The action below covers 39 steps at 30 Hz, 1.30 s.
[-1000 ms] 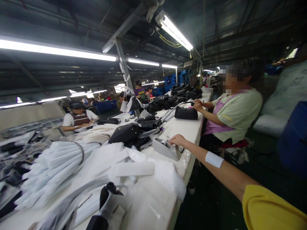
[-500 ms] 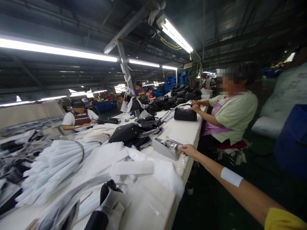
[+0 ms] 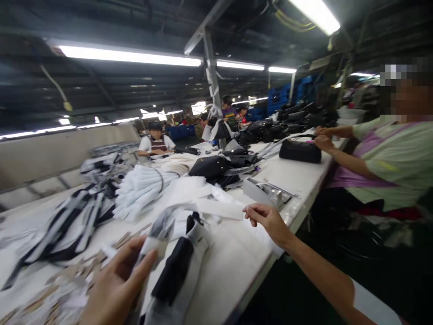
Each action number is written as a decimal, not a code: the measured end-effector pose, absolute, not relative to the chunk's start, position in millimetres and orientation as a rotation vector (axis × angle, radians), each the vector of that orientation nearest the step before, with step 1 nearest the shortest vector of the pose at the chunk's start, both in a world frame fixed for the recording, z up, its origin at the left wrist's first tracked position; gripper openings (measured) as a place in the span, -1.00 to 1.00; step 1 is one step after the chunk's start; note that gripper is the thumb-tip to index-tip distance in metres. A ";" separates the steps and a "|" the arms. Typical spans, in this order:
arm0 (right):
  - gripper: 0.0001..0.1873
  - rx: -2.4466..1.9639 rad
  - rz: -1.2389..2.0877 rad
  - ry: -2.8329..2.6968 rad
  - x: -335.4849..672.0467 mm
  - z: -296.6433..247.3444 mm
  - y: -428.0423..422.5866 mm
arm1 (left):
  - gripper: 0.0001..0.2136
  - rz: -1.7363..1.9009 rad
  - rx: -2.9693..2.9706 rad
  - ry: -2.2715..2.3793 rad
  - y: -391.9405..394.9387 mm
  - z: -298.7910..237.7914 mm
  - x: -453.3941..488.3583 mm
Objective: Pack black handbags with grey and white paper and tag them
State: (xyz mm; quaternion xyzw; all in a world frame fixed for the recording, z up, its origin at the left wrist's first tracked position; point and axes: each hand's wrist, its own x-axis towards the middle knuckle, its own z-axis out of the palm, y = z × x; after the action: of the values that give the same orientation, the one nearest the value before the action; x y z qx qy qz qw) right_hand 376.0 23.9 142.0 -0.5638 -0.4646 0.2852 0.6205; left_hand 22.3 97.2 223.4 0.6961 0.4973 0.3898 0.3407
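At the far left of the desk (image 3: 219, 275), black-and-white straps (image 3: 76, 221) are laid in a loose heap, with pale scraps (image 3: 69, 282) strewn nearer. By the left hand (image 3: 115, 282), a grey-white strap (image 3: 165, 224) is grasped between thumb and fingers, above the near part of the desk; its held end is seen to be covered in pale material, but whether that covering has been fastened cannot be told. Behind it, a bundle of white strips (image 3: 138, 189) is kept gathered by a band. Just right of the strap, a black piece (image 3: 174, 266) is only partly covered by pale wrapping, so its covering is judged incomplete. Farther right, a flat white strip (image 3: 219, 209) is left lying loose. The right hand (image 3: 265, 221) is held with fingers curled towards the thumb; whether anything thin is pinched there cannot be told. Just beyond it, a tape dispenser (image 3: 264, 192) is left unheld. At the right, a black handbag (image 3: 300, 151) is attended to by a co-worker.
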 end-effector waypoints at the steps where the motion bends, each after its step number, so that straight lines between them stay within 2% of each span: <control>1: -0.65 -1.219 0.707 -1.115 352.5 157.0 24.1 | -0.49 1.018 1.765 1.242 91.6 222.4 23.5; 7: -0.69 -0.934 1.027 -1.271 244.7 214.8 22.6 | -0.70 1.122 1.757 0.986 81.1 220.9 39.3; 12: -0.69 -0.964 0.978 -1.334 203.4 220.6 30.4 | -0.75 1.208 1.822 0.972 78.7 220.9 39.6; 19: -0.62 -1.089 1.025 -1.226 192.8 219.5 41.8 | -0.78 1.317 2.092 1.122 77.1 219.1 33.4; 27: -0.56 -1.225 1.119 -1.301 202.6 218.4 49.6 | -0.76 1.237 2.192 1.116 80.0 219.9 24.2; 34: -0.51 -1.289 1.152 -1.281 206.7 212.5 51.2 | -0.77 1.130 2.069 0.989 78.6 227.1 19.3; 39: -0.52 -1.142 1.231 -1.216 211.3 194.0 55.6 | -0.75 0.991 1.936 0.868 76.7 230.9 21.0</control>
State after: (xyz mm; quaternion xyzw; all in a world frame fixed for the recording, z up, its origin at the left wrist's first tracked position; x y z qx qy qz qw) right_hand 211.3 55.6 194.0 -0.4741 -0.5049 0.5109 0.5092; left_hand 21.0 76.7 230.9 0.7616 0.3416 0.3897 0.3892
